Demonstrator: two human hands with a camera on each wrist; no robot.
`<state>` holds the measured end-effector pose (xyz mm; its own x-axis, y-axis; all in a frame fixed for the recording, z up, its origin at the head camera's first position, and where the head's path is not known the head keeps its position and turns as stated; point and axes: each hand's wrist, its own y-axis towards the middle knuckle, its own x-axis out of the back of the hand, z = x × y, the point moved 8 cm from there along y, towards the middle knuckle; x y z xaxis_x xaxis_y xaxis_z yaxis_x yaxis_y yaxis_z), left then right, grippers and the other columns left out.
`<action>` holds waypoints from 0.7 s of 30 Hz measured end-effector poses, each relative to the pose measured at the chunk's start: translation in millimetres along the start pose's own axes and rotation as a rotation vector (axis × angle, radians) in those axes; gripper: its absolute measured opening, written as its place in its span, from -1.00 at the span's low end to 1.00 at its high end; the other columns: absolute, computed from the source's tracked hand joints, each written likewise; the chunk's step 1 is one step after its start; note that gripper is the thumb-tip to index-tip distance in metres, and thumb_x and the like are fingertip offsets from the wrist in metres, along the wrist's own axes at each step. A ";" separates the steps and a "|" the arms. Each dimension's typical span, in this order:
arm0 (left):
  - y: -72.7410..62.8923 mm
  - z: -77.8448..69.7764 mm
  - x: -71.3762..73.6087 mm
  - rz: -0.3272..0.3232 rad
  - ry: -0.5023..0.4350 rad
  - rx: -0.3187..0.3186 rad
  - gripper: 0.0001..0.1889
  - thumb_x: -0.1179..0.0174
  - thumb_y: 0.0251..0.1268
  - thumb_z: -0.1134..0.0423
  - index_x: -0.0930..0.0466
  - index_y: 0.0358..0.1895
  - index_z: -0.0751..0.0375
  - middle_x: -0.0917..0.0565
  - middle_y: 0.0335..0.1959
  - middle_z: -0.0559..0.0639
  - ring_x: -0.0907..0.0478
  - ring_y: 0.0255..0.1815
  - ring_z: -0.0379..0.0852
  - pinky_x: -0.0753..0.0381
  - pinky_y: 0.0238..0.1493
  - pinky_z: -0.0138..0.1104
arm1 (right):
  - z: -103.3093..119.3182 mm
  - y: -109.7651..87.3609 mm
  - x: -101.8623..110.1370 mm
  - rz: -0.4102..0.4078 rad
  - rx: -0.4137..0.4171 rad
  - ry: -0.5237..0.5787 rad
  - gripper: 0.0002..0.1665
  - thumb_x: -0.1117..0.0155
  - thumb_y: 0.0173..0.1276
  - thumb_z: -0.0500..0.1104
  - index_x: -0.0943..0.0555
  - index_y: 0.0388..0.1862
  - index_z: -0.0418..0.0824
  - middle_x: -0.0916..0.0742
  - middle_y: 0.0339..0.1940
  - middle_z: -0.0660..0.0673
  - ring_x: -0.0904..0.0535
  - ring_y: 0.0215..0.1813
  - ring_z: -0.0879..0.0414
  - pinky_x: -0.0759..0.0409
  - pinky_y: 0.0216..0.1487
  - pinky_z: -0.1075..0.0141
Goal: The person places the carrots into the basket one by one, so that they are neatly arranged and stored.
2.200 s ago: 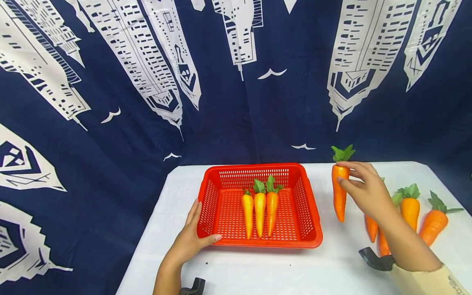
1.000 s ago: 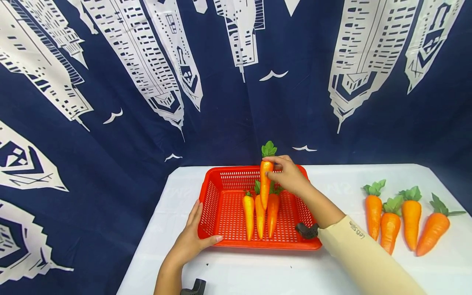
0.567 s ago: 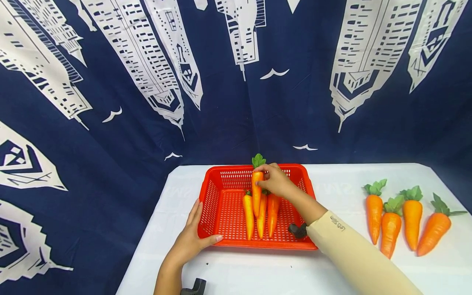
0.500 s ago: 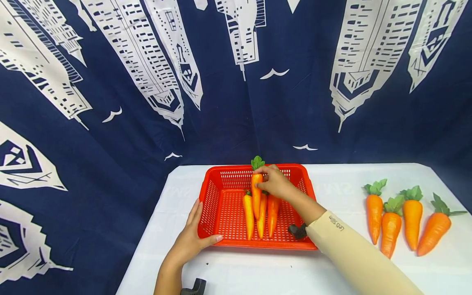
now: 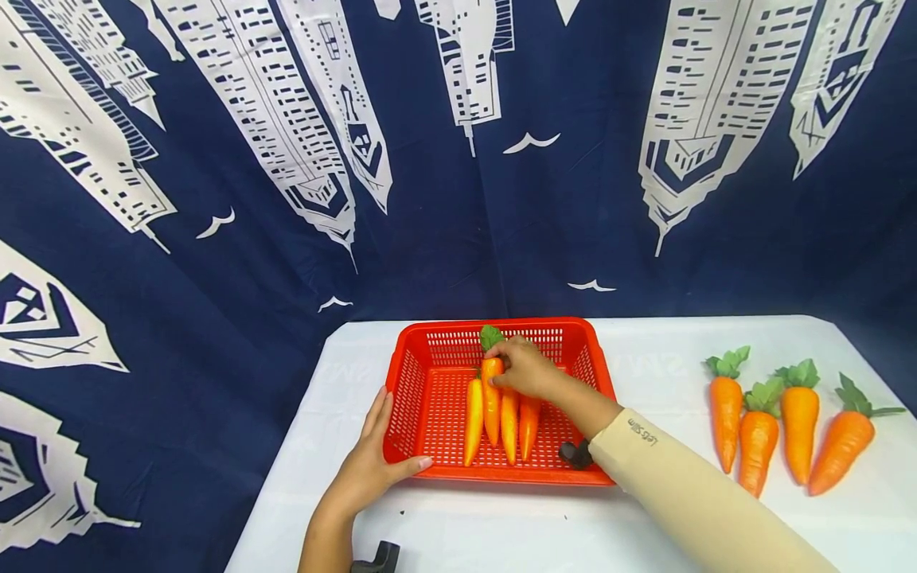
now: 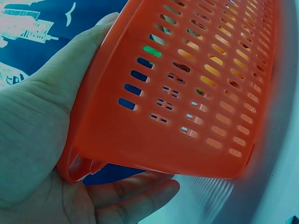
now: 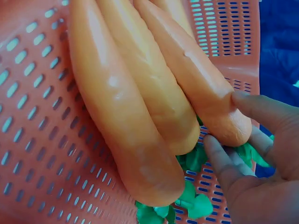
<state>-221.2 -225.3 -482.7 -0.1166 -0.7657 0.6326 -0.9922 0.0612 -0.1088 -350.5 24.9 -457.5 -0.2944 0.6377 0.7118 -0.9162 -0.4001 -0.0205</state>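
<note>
In the head view, a red plastic basket (image 5: 516, 475) with slotted walls sits on the white table. My left hand (image 5: 368, 461) holds its near left corner, thumb along the front rim and fingers along the left side. The left wrist view shows that hand (image 6: 37, 130) against the basket wall (image 6: 135, 135). Inside the basket, my right hand (image 5: 526, 370) pinches an orange carrot (image 5: 491, 418) near its leafy top. In the right wrist view, the thumb presses that carrot (image 7: 196, 70) from above. A yellow carrot (image 5: 474, 422) lies left of it; two more carrots (image 5: 509, 430) lie right.
Several orange carrots with green leaves, one of them a bent-topped carrot (image 5: 841, 454), lie on the table (image 5: 666, 501) right of the basket. A navy cloth (image 5: 444, 239) with white building prints hangs behind the table. My right sleeve (image 5: 688, 493) crosses the basket's near right corner.
My right hand has carried the carrot from the table's right side leftward and down into the basket, among the others. The neighbouring yellow carrot has shifted slightly left. My left hand stays put.
</note>
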 end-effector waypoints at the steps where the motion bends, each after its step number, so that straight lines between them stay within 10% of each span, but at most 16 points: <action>1: -0.1 0.1 0.0 0.000 0.002 0.001 0.29 -0.55 -0.03 -0.14 0.23 0.67 -0.20 0.25 0.69 -0.29 -0.11 0.61 0.27 -0.26 0.41 0.36 | -0.2 -0.2 -1.2 0.005 0.008 -0.025 -0.58 -0.55 0.21 -0.18 -0.67 0.04 -0.13 -0.55 -0.09 -0.17 -0.45 -0.11 0.01 -0.53 -0.11 0.25; 13: -0.7 0.1 0.0 0.000 0.005 0.016 0.29 -0.55 -0.05 -0.19 0.23 0.66 -0.24 0.25 0.69 -0.33 -0.11 0.62 0.28 -0.26 0.41 0.37 | -5.0 -5.2 -15.8 0.157 0.053 -0.160 -0.58 -0.54 0.21 -0.17 -0.69 0.06 -0.15 -0.63 0.02 -0.16 -0.49 -0.05 0.03 -0.57 0.09 0.11; 21: -1.8 -1.9 -0.3 0.003 0.008 0.011 0.28 -0.55 -0.03 -0.16 0.23 0.66 -0.24 0.27 0.69 -0.35 -0.12 0.61 0.29 -0.26 0.39 0.38 | -7.1 -3.2 -10.0 0.112 0.078 -0.123 -0.58 -0.51 0.24 -0.17 -0.67 0.07 -0.20 -0.64 0.02 -0.18 -0.56 -0.01 -0.01 -0.59 0.14 0.06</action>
<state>-219.4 -224.0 -481.2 -0.1198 -0.7603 0.6384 -0.9913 0.0563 -0.1190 -346.5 24.5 -469.5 -0.3531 0.5028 0.7890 -0.8543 -0.5170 -0.0529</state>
